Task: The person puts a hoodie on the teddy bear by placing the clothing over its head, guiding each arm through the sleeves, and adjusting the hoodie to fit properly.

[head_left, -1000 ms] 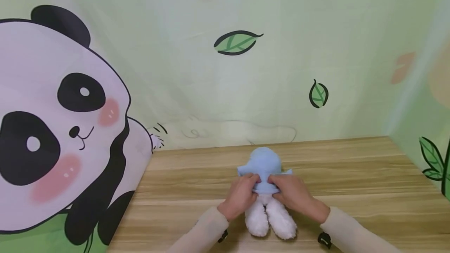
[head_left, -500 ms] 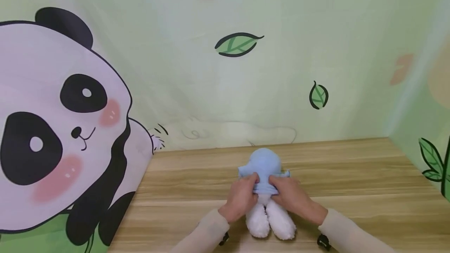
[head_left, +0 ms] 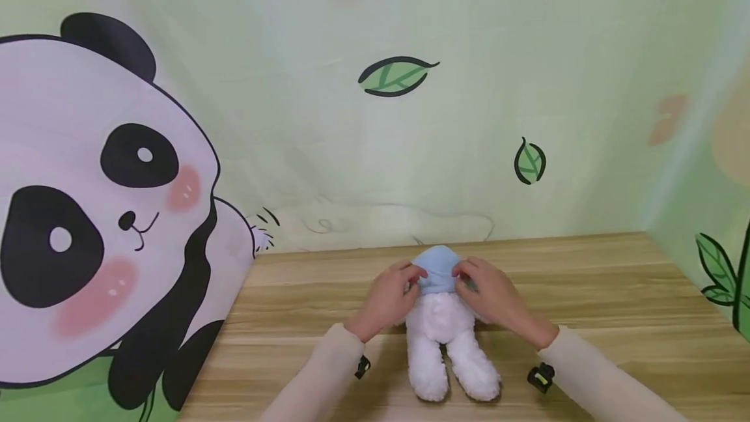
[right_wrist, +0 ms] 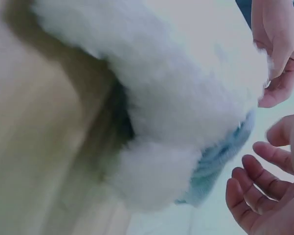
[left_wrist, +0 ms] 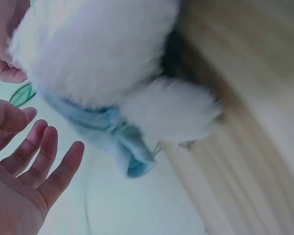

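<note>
A white fluffy stuffed toy [head_left: 441,321] lies on the wooden table, legs toward me. A light blue doll shirt [head_left: 438,273] is bunched over its upper end, so the head is hidden. My left hand [head_left: 387,295] is at the shirt's left side, my right hand [head_left: 495,295] at its right. In the left wrist view, the fingers of the left hand [left_wrist: 27,176] are spread and slightly bent, apart from the cloth; a blue sleeve [left_wrist: 137,156] hangs past a furry arm. The right wrist view shows the right hand [right_wrist: 271,191] with loosely bent fingers beside the cloth.
The wooden table [head_left: 305,305] reaches back to a pale green cloth backdrop [head_left: 281,116] with printed leaves. A large printed panda [head_left: 117,213] covers the left side. A dark wrist device [head_left: 540,378] is strapped by the right sleeve.
Both hands have moved away from me, up toward the toy's head end. The shirt's hem has shifted up with them, baring the white body. The fingers have loosened from the cloth.
</note>
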Tool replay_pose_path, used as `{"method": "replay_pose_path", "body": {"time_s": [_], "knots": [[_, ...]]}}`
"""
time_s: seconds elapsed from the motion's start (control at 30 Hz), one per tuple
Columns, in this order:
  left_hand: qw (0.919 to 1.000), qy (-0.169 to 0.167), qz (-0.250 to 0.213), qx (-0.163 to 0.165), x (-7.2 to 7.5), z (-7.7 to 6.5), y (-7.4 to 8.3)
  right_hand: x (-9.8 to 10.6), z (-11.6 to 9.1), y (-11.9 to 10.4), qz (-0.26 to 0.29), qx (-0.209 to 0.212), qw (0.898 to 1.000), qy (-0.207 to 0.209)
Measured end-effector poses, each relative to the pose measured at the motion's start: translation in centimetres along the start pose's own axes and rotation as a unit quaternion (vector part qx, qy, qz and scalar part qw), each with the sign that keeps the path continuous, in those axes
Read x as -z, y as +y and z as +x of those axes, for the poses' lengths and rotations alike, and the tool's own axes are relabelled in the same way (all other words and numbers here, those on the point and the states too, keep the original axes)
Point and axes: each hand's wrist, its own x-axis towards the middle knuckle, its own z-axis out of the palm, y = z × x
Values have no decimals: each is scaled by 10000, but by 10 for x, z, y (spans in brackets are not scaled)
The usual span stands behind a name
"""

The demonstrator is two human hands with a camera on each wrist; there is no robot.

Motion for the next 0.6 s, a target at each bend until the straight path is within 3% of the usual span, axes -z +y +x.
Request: {"method": "replay_pose_path", "body": {"time_s": [0.07,0.17,0.43,0.6], "knots": [[9999,125,82,10,3,10,-2,0,12,3,76,-86,9999,71],[9998,10,72,159,5,24,-5,0,27,7,43,-123,9999,31],[9938,-1029,32,421,-2,46,-13,-3,46,12,-83,-383,9968,-702],[9901,-1306,-61,511,-8,50,-15,-6,49,13,-220,-428,9932,-1057]]}}
